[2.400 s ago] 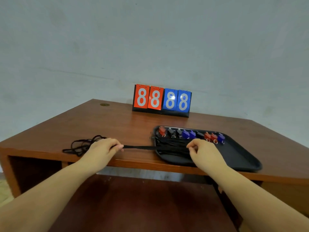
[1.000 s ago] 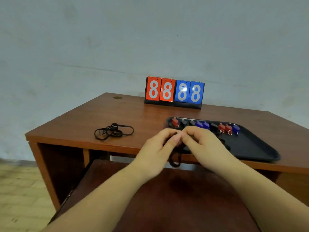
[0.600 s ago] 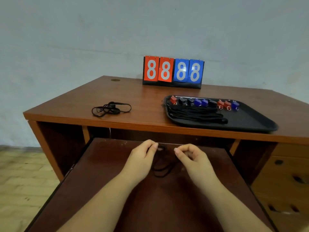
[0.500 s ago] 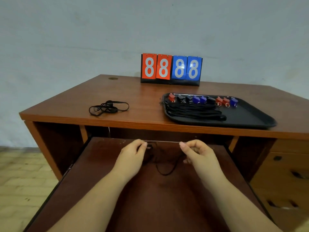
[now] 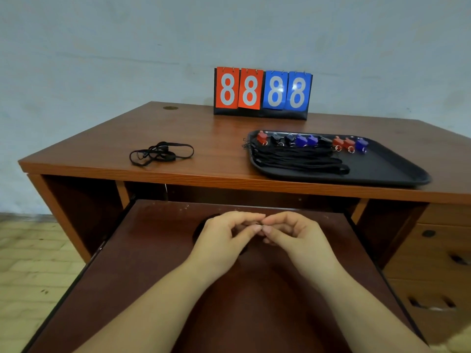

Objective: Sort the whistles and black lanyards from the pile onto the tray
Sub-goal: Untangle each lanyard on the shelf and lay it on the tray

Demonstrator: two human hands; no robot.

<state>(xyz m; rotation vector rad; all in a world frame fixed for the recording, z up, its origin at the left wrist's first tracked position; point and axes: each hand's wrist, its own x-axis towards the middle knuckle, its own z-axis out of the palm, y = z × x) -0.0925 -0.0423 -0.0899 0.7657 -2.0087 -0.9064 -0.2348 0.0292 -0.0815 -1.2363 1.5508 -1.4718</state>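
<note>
Both hands meet over the dark brown pull-out shelf [image 5: 254,289] below the brown wooden tabletop [image 5: 216,138]; the left hand [image 5: 221,240] has its fingers [image 5: 248,231] curled inward, tips pressed against those of the right hand [image 5: 295,238], whose fingers [image 5: 274,231] are likewise curled; the two sets of fingertips touch at the middle and seem to pinch something small between them, but what it is cannot be told; a dark curve of thin black cord [image 5: 201,225] shows just behind the left hand, mostly hidden.

On the tabletop, left of centre, a loose tangle of black lanyard cord [image 5: 160,154] lies by itself, well apart from the black rectangular plastic tray [image 5: 392,169] on the right; in the tray a bundle of black lanyards [image 5: 298,160] lies stretched along the left and middle part, its loops reaching the tray's left rim; along the far side of the tray stands a row of small plastic whistles [image 5: 309,141] in red, black and blue, several with metal rings; the tray's right part is bare.

At the back of the tabletop stands a flip scoreboard [image 5: 262,94] with two orange cards and two blue cards, each showing a white 8; a pale wall [image 5: 127,47] rises behind it; wooden drawers [image 5: 433,263] sit at the right, under the tabletop.
</note>
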